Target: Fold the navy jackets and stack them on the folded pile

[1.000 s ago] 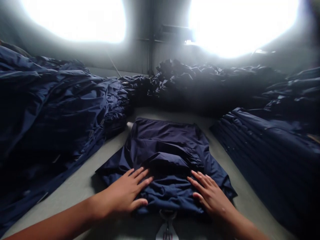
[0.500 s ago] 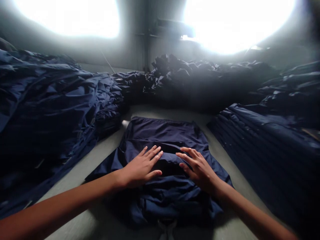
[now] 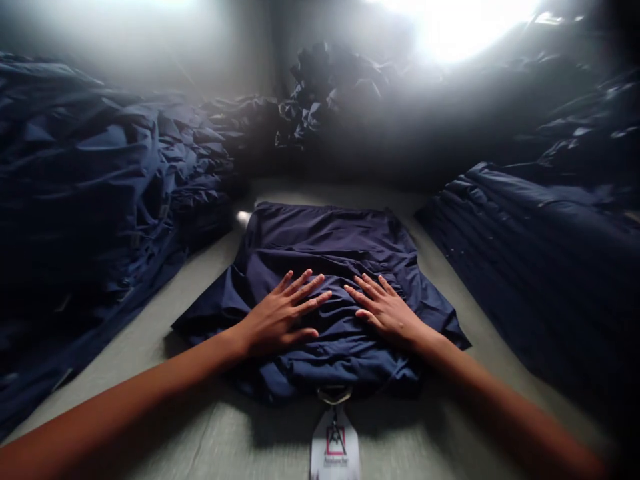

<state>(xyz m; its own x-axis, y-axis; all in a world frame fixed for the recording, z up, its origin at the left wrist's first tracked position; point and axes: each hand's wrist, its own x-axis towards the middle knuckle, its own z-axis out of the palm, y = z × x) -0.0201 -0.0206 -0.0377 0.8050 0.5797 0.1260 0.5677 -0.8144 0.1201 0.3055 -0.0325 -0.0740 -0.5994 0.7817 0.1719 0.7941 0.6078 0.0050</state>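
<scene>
A dark blue garment [image 3: 325, 233] lies partly folded on the pale table, its near part bunched in wrinkles. My left hand [image 3: 283, 313] rests flat on the left of the wrinkled part, fingers spread. On the right of the same part lies my right hand [image 3: 385, 310], palm down, fingers a little apart. Neither hand grips the cloth. From the garment's near edge a white hang tag [image 3: 335, 447] with a red and black logo hangs by a cord and lies on the table.
Tall piles of dark blue garments [image 3: 125, 167] stand at the left. At the right lies a long stack of folded blue garments [image 3: 540, 267]. More crumpled dark cloth [image 3: 310, 100] is heaped at the back. Pale table surface [image 3: 200, 280] shows around the garment.
Both hands have come down flat onto the garment, and the raised fold between them is now flattened. The view has tilted down, bringing the whole near edge and the white tag into sight.
</scene>
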